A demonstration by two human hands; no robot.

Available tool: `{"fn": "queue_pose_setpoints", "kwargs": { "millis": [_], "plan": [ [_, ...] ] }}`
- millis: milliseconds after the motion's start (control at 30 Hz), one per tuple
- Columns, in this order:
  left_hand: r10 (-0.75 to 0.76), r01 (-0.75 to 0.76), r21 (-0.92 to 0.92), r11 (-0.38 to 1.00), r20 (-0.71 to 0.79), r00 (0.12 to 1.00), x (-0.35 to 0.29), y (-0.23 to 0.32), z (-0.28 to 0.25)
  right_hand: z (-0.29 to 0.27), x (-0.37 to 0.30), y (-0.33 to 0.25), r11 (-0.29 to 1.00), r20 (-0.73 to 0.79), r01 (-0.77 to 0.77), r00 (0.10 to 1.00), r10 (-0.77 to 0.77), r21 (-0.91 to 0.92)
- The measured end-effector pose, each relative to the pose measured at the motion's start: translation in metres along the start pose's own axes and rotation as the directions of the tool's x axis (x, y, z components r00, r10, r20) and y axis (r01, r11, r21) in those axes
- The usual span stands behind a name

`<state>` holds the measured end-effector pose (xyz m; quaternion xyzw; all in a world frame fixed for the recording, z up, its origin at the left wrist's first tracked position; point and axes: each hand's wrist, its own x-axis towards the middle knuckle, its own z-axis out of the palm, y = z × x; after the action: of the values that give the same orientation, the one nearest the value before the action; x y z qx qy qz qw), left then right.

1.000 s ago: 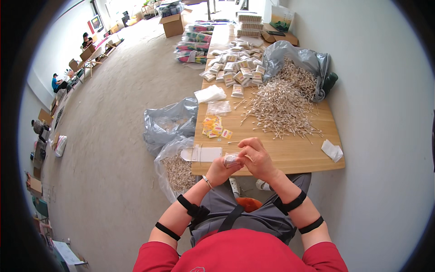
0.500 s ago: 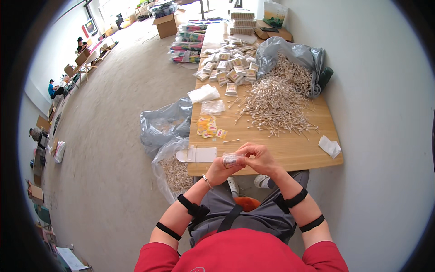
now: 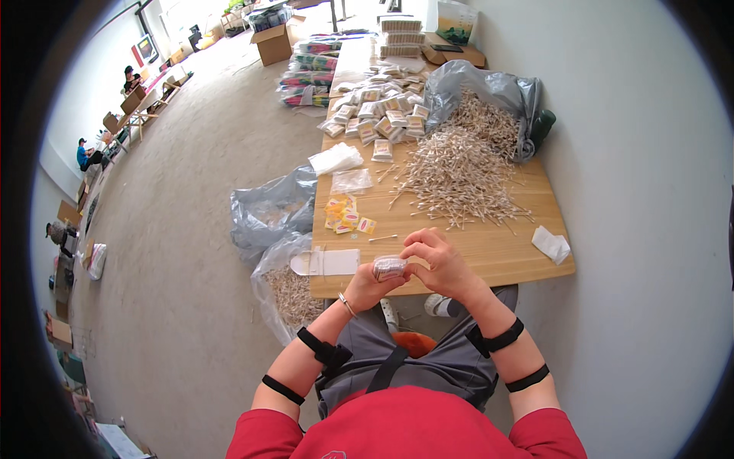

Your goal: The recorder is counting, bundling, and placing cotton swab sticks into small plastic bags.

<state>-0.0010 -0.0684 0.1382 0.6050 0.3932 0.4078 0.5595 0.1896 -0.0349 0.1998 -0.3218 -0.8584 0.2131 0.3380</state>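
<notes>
Just over the table's near edge, my left hand point(image 3: 365, 288) is closed around a small clear bag of cotton swabs point(image 3: 389, 266). My right hand point(image 3: 442, 264) meets the bag's right end, thumb and index fingertip at its edge, other fingers curled above. To the left lies a flat white card holder point(image 3: 327, 262) with a rounded end. Beyond it are several yellow-and-white label cards point(image 3: 349, 213) and a single cotton swab point(image 3: 383, 238). Clear empty bags point(image 3: 351, 180) sit past the labels, beside a white stack of bags point(image 3: 336, 158).
Loose cotton swabs point(image 3: 462, 180) spill across the wooden table point(image 3: 474, 256) from a grey plastic bag point(image 3: 489, 84). Filled packs point(image 3: 382, 115) are heaped farther back. A crumpled white tissue point(image 3: 551, 245) lies near the right edge. On the floor at left stands a bag of swabs point(image 3: 287, 291).
My right hand's fingers have spread from a pinch and lifted slightly. The bag of swabs has turned more toward view in my left hand. The whole view has shifted a little.
</notes>
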Motion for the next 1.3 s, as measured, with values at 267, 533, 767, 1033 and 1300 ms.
{"fn": "queue_pose_setpoints", "kwargs": {
  "millis": [267,533,767,1033,1300],
  "plan": [
    [-0.004,0.004,-0.012,1.0,-0.058,0.998,0.0,-0.006,0.001,0.0,-0.001,-0.006,0.992,-0.059,0.032,0.997,-0.039,-0.124],
    [-0.006,0.008,0.043,0.999,-0.047,0.999,0.0,-0.011,-0.002,0.004,0.001,-0.005,0.993,0.032,0.065,0.998,-0.062,-0.101],
    [-0.01,0.011,0.016,1.0,-0.062,0.998,0.0,-0.005,0.0,0.006,-0.004,-0.002,0.986,-0.055,0.046,0.997,-0.056,-0.162],
    [-0.024,0.022,-0.029,0.999,-0.045,0.999,-0.002,-0.006,0.001,0.013,-0.004,0.004,0.999,-0.018,-0.031,0.999,0.031,0.028],
    [-0.001,-0.002,-0.051,0.999,-0.048,0.999,0.005,-0.005,0.001,0.014,0.0,0.01,0.993,0.0,-0.08,0.997,0.081,0.088]
  ]
}}
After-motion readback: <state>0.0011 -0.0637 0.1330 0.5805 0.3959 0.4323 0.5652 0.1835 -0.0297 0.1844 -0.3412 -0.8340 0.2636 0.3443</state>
